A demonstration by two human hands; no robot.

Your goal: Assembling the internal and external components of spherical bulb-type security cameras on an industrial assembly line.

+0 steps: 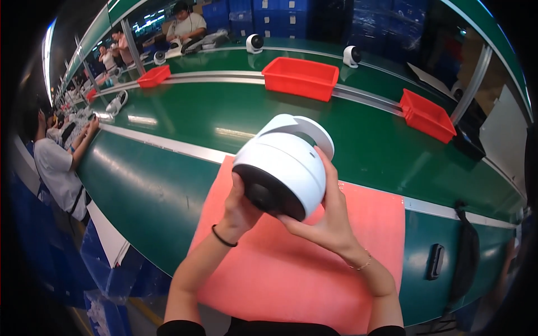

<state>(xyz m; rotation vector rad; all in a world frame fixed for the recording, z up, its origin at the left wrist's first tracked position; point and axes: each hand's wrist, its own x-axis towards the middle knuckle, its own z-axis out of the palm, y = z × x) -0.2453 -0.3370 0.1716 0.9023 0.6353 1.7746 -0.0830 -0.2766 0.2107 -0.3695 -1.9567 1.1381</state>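
A white security camera (288, 159) with a round body, a black front and a curved white stand is held up over a pink foam sheet (358, 224). My left hand (240, 208) grips its lower left side, the thumb on the edge of the black front. With my right hand (330, 215) I hold its right side, fingers along the white shell and thumb under the black front. The camera is tilted, its front facing down toward me. Parts of the left fingers are hidden behind it.
Red bins (300, 78) stand along a metal rail beyond the green belt (185, 106). More white cameras (255, 43) sit on the far bench. A black object (435, 261) and a black strap (464, 263) lie at right. A co-worker (61, 162) is at left.
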